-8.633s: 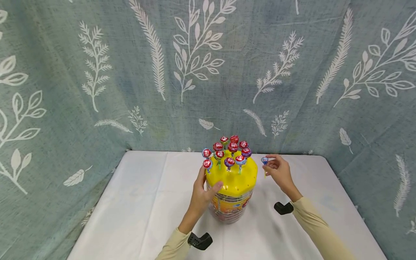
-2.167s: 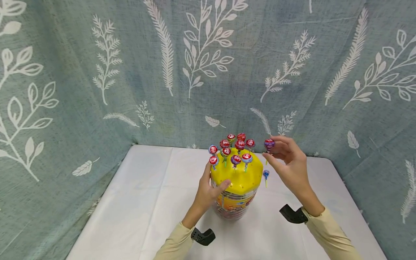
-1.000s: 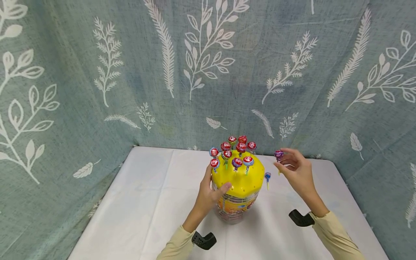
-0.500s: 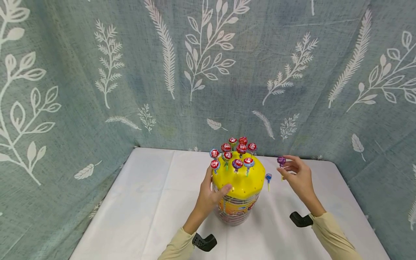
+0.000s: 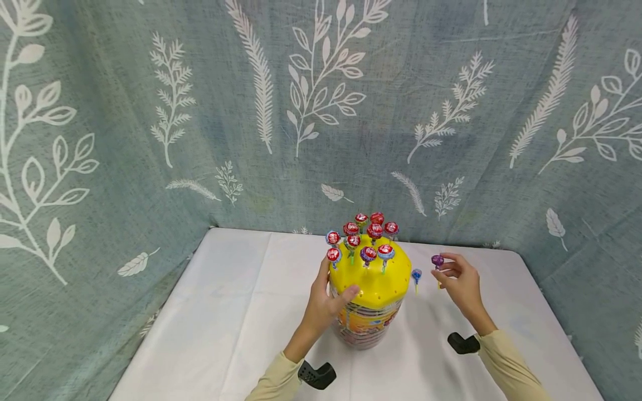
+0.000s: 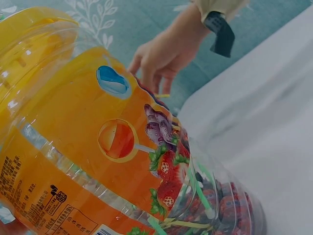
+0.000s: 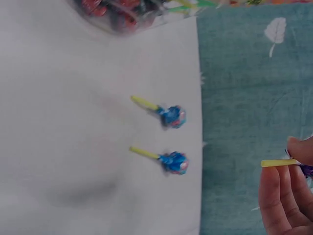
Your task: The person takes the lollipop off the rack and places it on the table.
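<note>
A clear plastic jar [image 5: 363, 328] of lollipops with a yellow lid [image 5: 376, 287] stands on the table. My left hand [image 5: 321, 303] grips its left side near the top, thumb on the lid, most fingers hidden behind the jar. Several red, blue and purple lollipops [image 5: 368, 254] stick up from holes in the lid. To the jar's right, my right hand [image 5: 463, 284] pinches a purple lollipop [image 5: 437, 260], stick [image 7: 279, 162] downward, above the table. In the right wrist view, one blue lollipop [image 7: 173, 116] and a second blue lollipop [image 7: 175, 162] lie side by side on the cloth.
White cloth covers the table [image 5: 241, 289]. A grey-green curtain [image 5: 281, 184] with white leaf prints closes off the back and sides. More lollipops [image 6: 234, 210] show through the jar's clear bottom.
A blue lollipop once in my right hand now lies on the table. The purple one has come out of the lid, moved right and sunk towards the table. My left hand keeps its grip.
</note>
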`<action>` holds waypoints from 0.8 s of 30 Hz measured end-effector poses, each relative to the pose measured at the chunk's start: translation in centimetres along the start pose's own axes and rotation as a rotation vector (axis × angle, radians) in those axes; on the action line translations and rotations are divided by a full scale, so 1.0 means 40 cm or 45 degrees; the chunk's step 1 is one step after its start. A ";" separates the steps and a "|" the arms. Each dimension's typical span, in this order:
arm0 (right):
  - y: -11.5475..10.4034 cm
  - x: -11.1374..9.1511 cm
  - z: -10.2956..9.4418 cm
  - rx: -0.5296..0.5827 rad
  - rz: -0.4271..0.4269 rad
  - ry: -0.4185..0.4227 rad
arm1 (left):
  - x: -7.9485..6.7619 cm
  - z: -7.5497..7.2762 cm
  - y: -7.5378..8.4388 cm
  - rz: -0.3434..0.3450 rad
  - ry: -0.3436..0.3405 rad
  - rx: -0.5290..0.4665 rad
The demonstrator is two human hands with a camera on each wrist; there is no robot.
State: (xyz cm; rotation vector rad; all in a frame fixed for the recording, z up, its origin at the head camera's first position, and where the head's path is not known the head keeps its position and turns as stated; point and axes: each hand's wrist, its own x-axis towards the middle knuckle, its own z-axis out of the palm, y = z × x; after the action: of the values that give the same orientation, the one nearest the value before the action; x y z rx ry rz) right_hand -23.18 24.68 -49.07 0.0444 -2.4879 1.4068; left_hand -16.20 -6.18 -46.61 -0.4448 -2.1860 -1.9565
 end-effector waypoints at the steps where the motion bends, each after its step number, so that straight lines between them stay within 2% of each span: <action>1: 0.009 0.001 0.002 0.005 0.000 0.001 | 0.000 0.000 0.000 0.004 0.000 -0.002; 5: 0.069 0.010 0.019 0.062 0.021 0.027 | 0.000 -0.001 -0.001 0.014 0.001 -0.005; 9: 0.157 0.028 0.040 0.080 0.037 0.045 | -0.001 -0.001 -0.003 0.012 -0.003 -0.007; 14: 0.273 0.052 0.075 -0.063 0.047 0.079 | -0.003 -0.001 -0.001 0.006 -0.003 -0.003; 17: 0.319 0.060 0.091 -0.151 0.038 0.088 | -0.004 -0.001 0.001 0.006 -0.001 -0.008; 20: 0.298 0.053 0.092 -0.153 0.084 0.076 | -0.004 -0.002 0.001 0.005 0.003 -0.013; 24: 0.219 0.032 0.080 -0.090 0.188 0.054 | -0.004 -0.002 0.000 0.007 0.004 -0.017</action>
State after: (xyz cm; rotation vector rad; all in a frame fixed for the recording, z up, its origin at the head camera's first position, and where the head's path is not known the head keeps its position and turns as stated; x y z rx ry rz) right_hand -26.59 26.71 -57.60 -0.1852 -2.5481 1.3588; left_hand -16.08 -6.28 -46.65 -0.4488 -2.1689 -1.9687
